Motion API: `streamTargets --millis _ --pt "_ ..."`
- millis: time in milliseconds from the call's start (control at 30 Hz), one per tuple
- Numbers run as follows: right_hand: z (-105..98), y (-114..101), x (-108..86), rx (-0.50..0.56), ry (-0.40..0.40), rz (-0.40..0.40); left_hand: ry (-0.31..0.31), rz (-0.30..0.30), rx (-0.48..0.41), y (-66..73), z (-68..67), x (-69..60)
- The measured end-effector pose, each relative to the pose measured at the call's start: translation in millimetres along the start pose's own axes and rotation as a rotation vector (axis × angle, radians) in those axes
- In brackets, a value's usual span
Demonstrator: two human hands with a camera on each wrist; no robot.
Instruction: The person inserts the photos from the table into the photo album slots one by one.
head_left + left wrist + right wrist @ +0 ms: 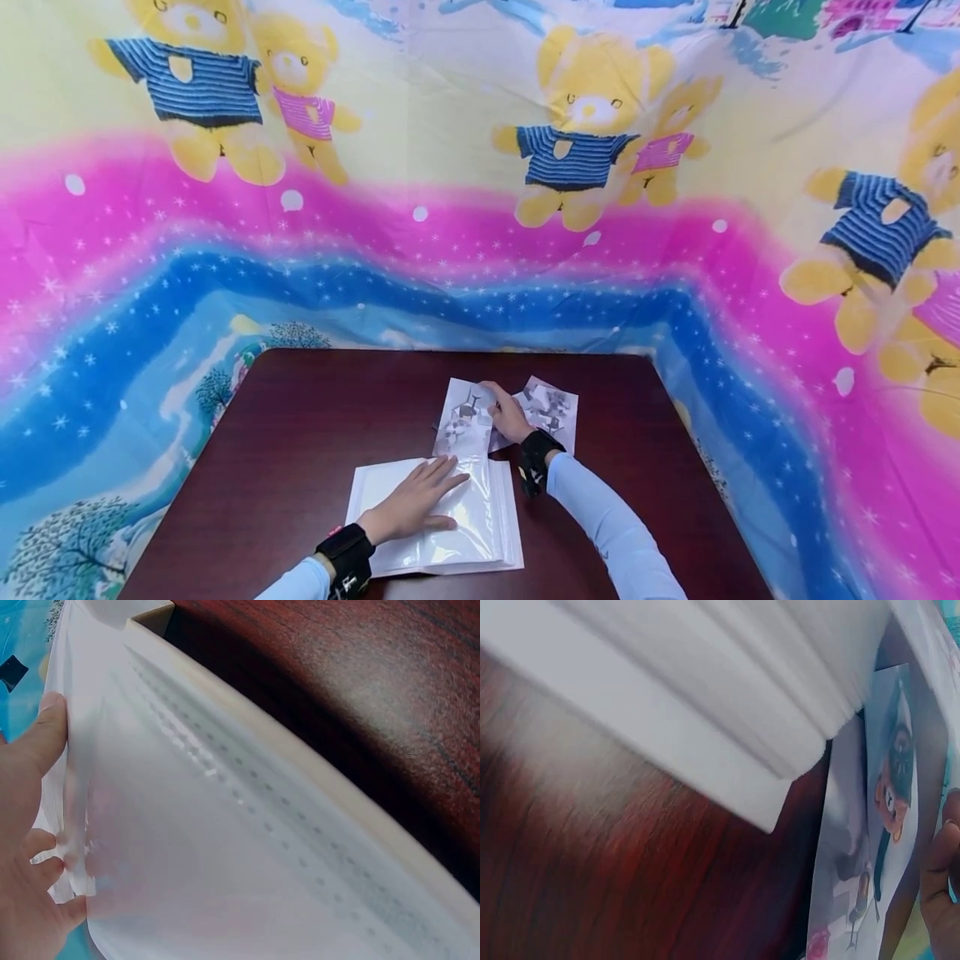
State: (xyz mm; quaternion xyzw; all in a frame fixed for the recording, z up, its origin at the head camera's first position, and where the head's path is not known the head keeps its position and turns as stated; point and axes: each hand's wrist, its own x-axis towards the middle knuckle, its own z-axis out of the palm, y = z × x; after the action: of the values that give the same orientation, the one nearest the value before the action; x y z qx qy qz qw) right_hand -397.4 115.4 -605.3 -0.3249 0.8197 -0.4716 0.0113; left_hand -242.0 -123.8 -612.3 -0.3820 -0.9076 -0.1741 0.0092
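Dark table [337, 404], left hand [412, 504] fingers spread on white album [461, 542], right hand [510, 418] pinching printed sheet [461, 417]

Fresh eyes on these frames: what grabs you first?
The bright bear backdrop, filling the head view behind the dark table. Next, the white album near the person, left hand spread on it. At its far edge, the right hand holds a print; another print lies to the right.

Bare tabletop [330, 408] gives room beyond the album [476, 529] at left; loose prints [558, 407] and the right sleeve [607, 521] obstruct the right.
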Motion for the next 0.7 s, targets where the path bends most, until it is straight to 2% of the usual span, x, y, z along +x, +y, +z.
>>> streamTargets --millis 100,300,400,533,700 --pt "1 -2 -0.3 0.031 0.003 0.014 -0.004 -0.012 -0.016 0.2 0.5 -0.3" --pt "10 -6 0.0 0.163 -0.053 0.231 0.008 -0.005 -0.024 -0.9 1.8 -2.1" --pt "9 -16 -3.7 0.26 -0.102 0.285 0.007 -0.018 -0.014 -2.2 2.4 -2.4" --pt "2 -31 -8.9 0.257 -0.143 0.254 0.001 -0.02 -0.003 -4.0 3.4 -2.3" --pt "-1 -32 -8.5 0.163 -0.119 0.148 0.012 -0.006 -0.033 -4.0 4.5 -1.8"
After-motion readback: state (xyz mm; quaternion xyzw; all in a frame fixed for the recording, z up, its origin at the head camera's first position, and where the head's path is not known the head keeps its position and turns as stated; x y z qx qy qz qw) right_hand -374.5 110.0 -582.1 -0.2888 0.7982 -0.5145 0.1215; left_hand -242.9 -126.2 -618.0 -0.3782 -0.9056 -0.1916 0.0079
